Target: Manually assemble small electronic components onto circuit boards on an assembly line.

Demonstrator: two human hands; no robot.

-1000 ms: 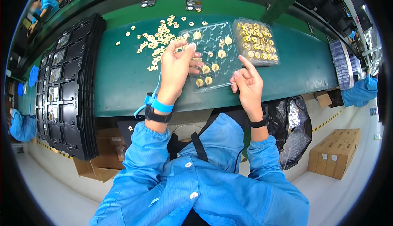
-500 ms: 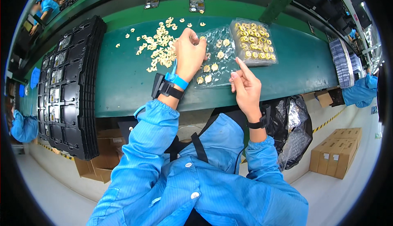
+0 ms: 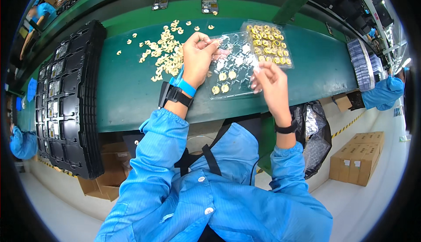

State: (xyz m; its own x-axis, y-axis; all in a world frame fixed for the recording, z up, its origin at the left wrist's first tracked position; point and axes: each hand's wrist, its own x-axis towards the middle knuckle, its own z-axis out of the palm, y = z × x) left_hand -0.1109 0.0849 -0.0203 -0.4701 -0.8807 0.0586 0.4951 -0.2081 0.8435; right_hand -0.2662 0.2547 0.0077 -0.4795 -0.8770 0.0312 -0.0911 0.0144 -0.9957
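A clear plastic blister tray [image 3: 240, 78] with a few round yellow parts [image 3: 222, 75] in its pockets is between my hands, over the green table. My left hand [image 3: 198, 57] is closed on the tray's left side, some fingers showing through the plastic. At the opposite edge, my right hand [image 3: 272, 84] pinches the rim with bent fingers. Just beyond the tray on the right stands a stack of similar trays [image 3: 269, 44], the top one filled with rows of yellow round parts. Left of my left hand lies a loose pile of small cream-coloured curved pieces [image 3: 164, 53].
Stacked black trays [image 3: 70, 101] stand upright along the table's left. Two small electronic modules [image 3: 209, 5] lie at the back. A green post [image 3: 294, 7] rises behind the tray stack. Bundled sheets [image 3: 362, 64] sit far right; cartons [image 3: 357, 158] and a black bag [image 3: 315, 136] are below.
My right hand has gone from extended fingers beside the tray to a bent-fingered grip on its right edge. The tray has shifted slightly, overlapping the stack's near-left corner in view.
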